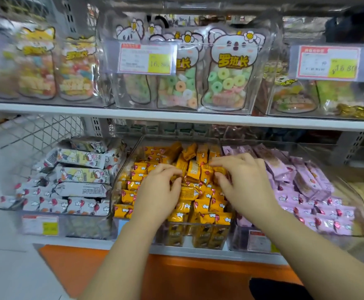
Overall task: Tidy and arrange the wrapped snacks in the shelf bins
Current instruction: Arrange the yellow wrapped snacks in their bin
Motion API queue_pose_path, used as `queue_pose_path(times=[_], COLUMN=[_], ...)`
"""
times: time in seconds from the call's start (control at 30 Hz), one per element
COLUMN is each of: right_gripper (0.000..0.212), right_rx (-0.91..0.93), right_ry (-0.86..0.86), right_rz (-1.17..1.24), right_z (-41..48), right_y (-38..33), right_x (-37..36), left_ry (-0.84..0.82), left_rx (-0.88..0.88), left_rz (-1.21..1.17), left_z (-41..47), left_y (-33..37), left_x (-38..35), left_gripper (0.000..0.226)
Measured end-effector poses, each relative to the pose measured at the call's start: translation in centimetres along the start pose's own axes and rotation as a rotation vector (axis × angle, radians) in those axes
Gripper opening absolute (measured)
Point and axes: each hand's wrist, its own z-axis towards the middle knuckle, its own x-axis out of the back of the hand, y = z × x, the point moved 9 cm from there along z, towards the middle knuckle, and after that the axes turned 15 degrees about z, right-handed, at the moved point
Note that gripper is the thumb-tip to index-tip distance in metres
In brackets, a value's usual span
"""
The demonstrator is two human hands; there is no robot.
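A clear middle bin (200, 225) on the lower shelf is heaped with small yellow wrapped snacks (207, 205). Both my hands are in it. My left hand (157, 191) lies palm down on the pile, its fingertips pinching a yellow wrapper near the centre. My right hand (246, 182) rests on the right side of the pile, fingers curled onto upright yellow packs (198, 169). White wrapped snacks (68, 191) fill the bin to the left, pink wrapped snacks (306, 187) the bin to the right.
The upper shelf (176, 118) carries clear bins of bagged ring candies (226, 83) with price tags (146, 58). A pale snack bin (362, 191) stands at far right. An orange base panel (176, 273) runs below the shelf. A wire mesh (38, 131) stands at the back left.
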Motion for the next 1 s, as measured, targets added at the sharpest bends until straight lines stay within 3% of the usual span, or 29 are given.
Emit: queue_pose_path(times=[0.27, 0.53, 0.73, 0.83, 1.0], right_gripper=[0.031, 0.041, 0.044, 0.042, 0.044], right_rx=[0.008, -0.048, 0.03, 0.018, 0.024], right_ry=[-0.19, -0.364, -0.399, -0.387, -0.284], right_rz=[0.064, -0.286, -0.521, -0.409, 0.046], right_z=[4.0, 8.7, 10.0, 9.8, 7.9], right_y=[-4.5, -4.3, -3.6, -4.0, -6.0], right_x=[-8.0, -14.4, -15.7, -15.3, -13.3], left_ry=[0.156, 0.208, 0.194, 0.187, 0.196], left_rx=[0.135, 0.262, 0.34, 0.345, 0.33], left_rz=[-0.069, -0.206, -0.389, -0.402, -0.379], left_z=[0.7, 1.6, 1.9, 1.9, 1.7], left_y=[-5.8, -10.6, -12.3, -12.4, -12.0], left_x=[5.4, 7.3, 6.9, 6.6, 6.7], left_gripper=[0.023, 0.026, 0.028, 0.029, 0.029])
